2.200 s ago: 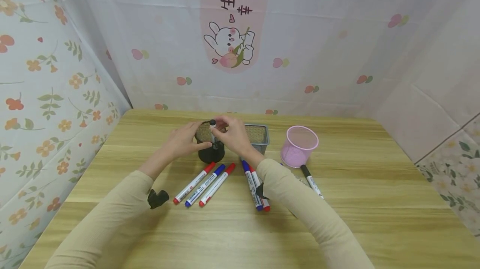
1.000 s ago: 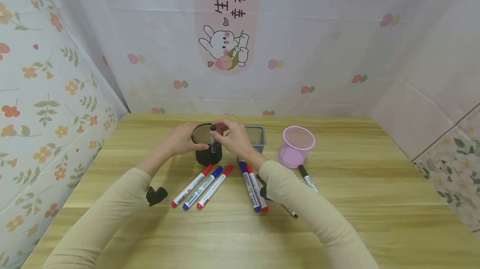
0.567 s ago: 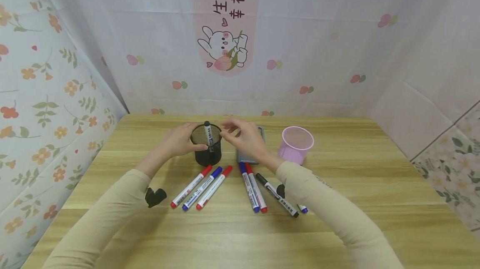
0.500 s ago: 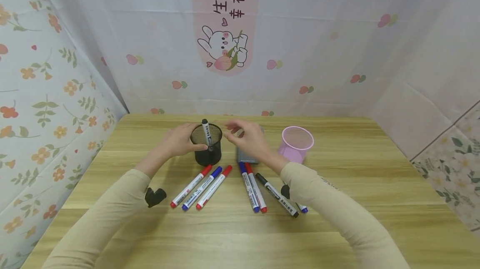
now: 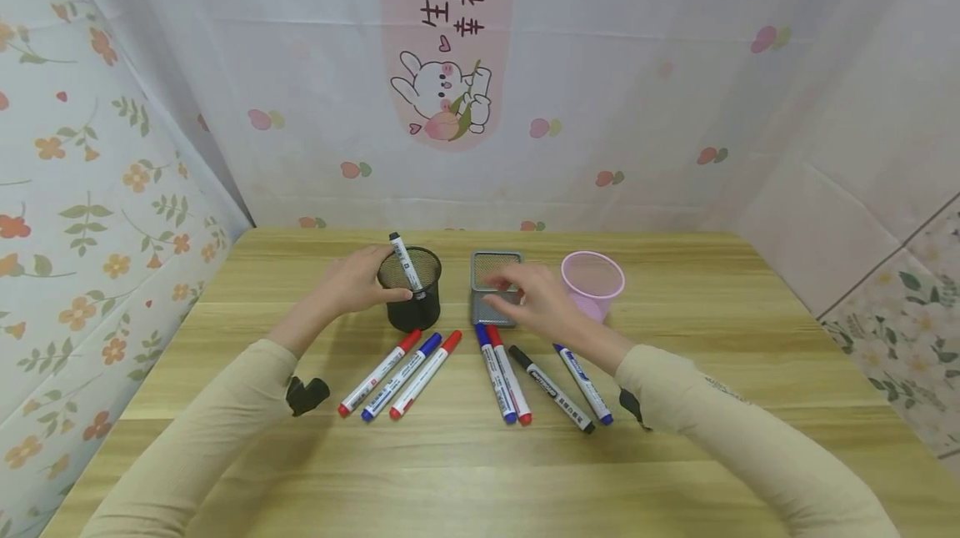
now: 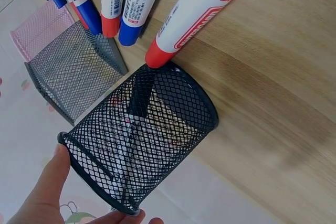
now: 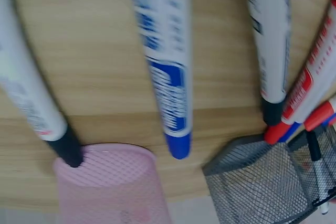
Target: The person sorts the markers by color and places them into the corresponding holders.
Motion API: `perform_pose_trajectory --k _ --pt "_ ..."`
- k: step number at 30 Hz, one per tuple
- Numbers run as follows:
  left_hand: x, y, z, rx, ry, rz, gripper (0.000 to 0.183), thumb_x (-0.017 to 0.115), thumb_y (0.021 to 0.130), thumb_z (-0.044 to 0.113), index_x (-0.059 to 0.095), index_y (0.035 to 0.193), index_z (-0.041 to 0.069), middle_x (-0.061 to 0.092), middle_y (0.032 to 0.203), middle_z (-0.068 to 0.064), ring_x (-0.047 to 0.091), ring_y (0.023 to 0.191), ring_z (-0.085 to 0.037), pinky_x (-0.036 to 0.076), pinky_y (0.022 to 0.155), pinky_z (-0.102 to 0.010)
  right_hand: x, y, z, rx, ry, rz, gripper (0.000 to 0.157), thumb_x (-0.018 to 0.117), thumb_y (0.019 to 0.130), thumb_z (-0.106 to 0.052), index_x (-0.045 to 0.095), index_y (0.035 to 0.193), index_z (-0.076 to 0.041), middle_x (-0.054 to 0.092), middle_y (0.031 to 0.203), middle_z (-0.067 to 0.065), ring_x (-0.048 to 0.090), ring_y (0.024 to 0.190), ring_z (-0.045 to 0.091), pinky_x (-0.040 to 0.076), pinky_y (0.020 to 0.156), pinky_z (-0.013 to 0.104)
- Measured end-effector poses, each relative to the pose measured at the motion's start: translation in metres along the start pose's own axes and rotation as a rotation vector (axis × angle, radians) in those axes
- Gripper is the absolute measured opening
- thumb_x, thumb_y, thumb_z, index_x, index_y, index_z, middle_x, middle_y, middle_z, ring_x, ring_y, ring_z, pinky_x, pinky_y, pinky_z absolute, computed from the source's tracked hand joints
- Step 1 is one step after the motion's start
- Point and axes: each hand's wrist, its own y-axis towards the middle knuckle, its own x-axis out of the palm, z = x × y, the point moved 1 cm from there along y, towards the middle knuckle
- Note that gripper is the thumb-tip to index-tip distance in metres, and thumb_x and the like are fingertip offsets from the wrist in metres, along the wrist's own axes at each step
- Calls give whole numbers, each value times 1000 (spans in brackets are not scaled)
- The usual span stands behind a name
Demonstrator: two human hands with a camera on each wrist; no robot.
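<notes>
My left hand [image 5: 354,283] grips the rim of a round black mesh pen cup [image 5: 415,314], thumb at the front and fingers behind. Inside the cup leans a white marker [image 5: 405,263] with a black end sticking up, tilted left. In the left wrist view the thumb and fingertips sit at the rim of the black cup [image 6: 173,148]. My right hand [image 5: 546,304] is over the front of the grey mesh pen holder [image 5: 491,314], fingers loosely bent, holding nothing. The right wrist view shows a blue-capped marker [image 7: 170,85] on the table.
Two red markers and a blue marker [image 5: 401,377] lie left of centre. A blue marker [image 5: 496,375], a red one [image 5: 512,379], a black one [image 5: 553,388] and another blue one [image 5: 585,384] lie right of them. A pink mesh cup [image 5: 595,307] stands behind, partly covered by my right hand.
My right hand has let go of the black-ended marker and moved right, past the grey holder's left side. The marker has tipped left in the cup. My left hand stays on the cup.
</notes>
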Motion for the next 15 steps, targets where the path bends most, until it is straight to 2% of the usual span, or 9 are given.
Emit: perform_pose_trajectory --k 5,9,15 --pt "-1 0 0 -2 6 3 81 65 74 46 35 132 -2 41 128 -22 38 114 -39 31 85 -58 -6 -15 0 -77 -50 -30 20 68 77 -11 64 95 -2 63 83 5 57 73 17 46 62 23" --pt "-1 0 0 1 12 2 81 65 74 46 35 132 -2 41 128 -22 38 114 -39 32 85 -58 -10 -28 0 -135 -138 -62 18 68 76 -12 65 92 -5 63 82 1 57 75 14 46 66 23" --pt "-1 0 1 -10 14 -11 82 65 74 45 33 133 -3 40 129 -22 36 116 -38 31 85 -59 -17 -52 -1 -162 -205 -132 17 66 77 -15 65 92 -8 64 88 1 59 77 12 46 66 24"
